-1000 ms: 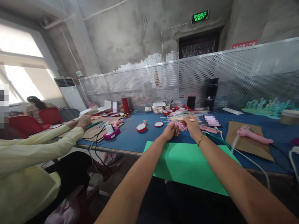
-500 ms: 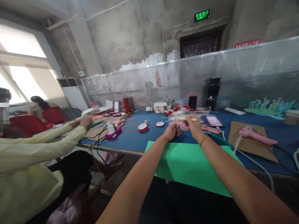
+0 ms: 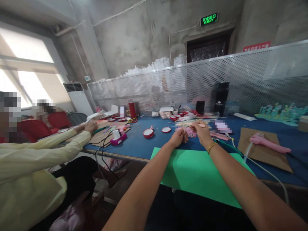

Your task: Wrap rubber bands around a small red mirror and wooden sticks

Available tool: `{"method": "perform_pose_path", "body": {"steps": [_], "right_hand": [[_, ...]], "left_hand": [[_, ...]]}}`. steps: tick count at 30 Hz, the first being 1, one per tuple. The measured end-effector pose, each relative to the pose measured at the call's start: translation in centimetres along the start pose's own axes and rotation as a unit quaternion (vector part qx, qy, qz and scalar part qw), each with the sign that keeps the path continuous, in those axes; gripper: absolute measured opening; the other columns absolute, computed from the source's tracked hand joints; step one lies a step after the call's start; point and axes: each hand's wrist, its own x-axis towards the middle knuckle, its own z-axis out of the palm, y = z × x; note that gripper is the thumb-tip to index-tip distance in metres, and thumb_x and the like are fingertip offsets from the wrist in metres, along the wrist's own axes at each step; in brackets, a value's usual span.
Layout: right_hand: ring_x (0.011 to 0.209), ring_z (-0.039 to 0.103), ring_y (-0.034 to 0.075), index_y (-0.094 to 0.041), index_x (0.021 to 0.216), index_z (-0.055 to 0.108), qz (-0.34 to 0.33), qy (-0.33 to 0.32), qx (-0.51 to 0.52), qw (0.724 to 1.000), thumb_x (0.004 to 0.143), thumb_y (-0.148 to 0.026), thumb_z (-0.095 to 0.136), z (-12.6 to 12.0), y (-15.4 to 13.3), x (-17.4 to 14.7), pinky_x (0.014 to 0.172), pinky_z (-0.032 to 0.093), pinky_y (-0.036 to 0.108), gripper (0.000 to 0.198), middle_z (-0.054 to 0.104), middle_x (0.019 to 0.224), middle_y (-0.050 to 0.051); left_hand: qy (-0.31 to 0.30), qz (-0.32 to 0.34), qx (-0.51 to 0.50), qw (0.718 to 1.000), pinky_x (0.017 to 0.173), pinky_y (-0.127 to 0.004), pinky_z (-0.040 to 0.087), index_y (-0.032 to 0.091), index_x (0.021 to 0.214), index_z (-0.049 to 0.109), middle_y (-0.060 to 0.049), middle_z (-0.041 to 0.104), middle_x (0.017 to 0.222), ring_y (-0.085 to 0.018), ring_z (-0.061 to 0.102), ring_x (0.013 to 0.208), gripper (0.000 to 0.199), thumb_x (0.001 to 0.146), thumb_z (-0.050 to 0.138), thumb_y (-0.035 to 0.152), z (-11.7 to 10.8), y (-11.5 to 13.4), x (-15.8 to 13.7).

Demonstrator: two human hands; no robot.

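1. I see the right hand (image 3: 201, 131) with its fingers nearly closed, pinching a slim pale rod (image 3: 202, 125) that lies roughly level across the fingertips.
2. The left hand (image 3: 179, 137) is curled into a loose fist just beside the right one; I cannot tell from here whether its fingers have hold of anything.
3. Between the hands and just beyond them I have a tangle of pink strands (image 3: 192, 132), with thin sticks (image 3: 180, 124) strewn behind it.
4. Nearer me than both hands, a green sheet (image 3: 192, 173) lies under the wrists and overhangs the edge of the blue table (image 3: 134, 149).
5. Left of the left hand I make out a white disc with a red rim (image 3: 166, 130), then a deeper red-sided round tin (image 3: 148, 133).
6. To the right of the right hand is a phone (image 3: 222, 126); farther right, a pink glue gun (image 3: 269, 143) rests on cardboard (image 3: 247, 136).
7. Well to the left of both hands, a co-worker's hand (image 3: 90, 127) reaches over the same table.
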Motion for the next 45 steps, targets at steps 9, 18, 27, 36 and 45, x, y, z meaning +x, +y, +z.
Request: {"method": "perform_pose_path", "body": {"steps": [9,18,27,36,45], "right_hand": [[0.051,0.057,0.013,-0.022,0.061,0.055,0.003,0.002,0.005,1.000,0.060,-0.037,0.070,0.0,-0.2,0.0,0.050,0.043,0.024,0.021,0.065,0.054,-0.002],[0.048,0.057,0.013,-0.021,0.061,0.054,0.007,0.010,0.006,1.000,0.058,-0.037,0.071,0.1,-0.3,0.0,0.048,0.043,0.023,0.023,0.062,0.049,-0.003],[0.050,0.059,0.013,-0.021,0.061,0.055,0.006,-0.003,0.009,1.000,0.059,-0.038,0.072,0.0,0.0,0.0,0.050,0.044,0.023,0.024,0.064,0.052,-0.002],[0.050,0.059,0.013,-0.020,0.061,0.055,0.002,-0.015,0.002,1.000,0.060,-0.036,0.070,0.1,0.1,-0.1,0.050,0.044,0.023,0.022,0.063,0.051,-0.002],[0.049,0.057,0.012,-0.021,0.061,0.053,-0.010,0.019,-0.009,1.000,0.060,-0.035,0.068,-0.1,-0.4,-0.1,0.050,0.044,0.023,0.020,0.062,0.050,-0.003]], "left_hand": [[0.000,0.015,0.008,1.000,0.052,-0.023,0.041,0.016,0.074,0.050,-0.001,0.059,0.062,-0.008,0.050,0.048,0.037,0.089,0.046,0.050,0.0,-0.4,0.2],[-0.004,0.005,0.024,1.000,0.051,-0.023,0.041,0.016,0.073,0.050,0.000,0.057,0.058,-0.008,0.050,0.047,0.037,0.090,0.044,0.049,0.0,0.5,-0.2],[-0.001,-0.008,0.004,1.000,0.050,-0.022,0.040,0.017,0.075,0.049,0.000,0.059,0.061,-0.008,0.050,0.046,0.035,0.088,0.046,0.048,-0.1,0.0,0.1],[-0.001,-0.005,-0.004,1.000,0.049,-0.022,0.040,0.016,0.076,0.049,0.001,0.059,0.061,-0.008,0.050,0.045,0.032,0.089,0.046,0.045,-0.1,0.0,0.1],[-0.007,0.000,-0.005,1.000,0.050,-0.022,0.039,0.016,0.073,0.050,0.000,0.058,0.058,-0.008,0.049,0.045,0.034,0.089,0.048,0.046,0.1,0.5,-0.1]]}}
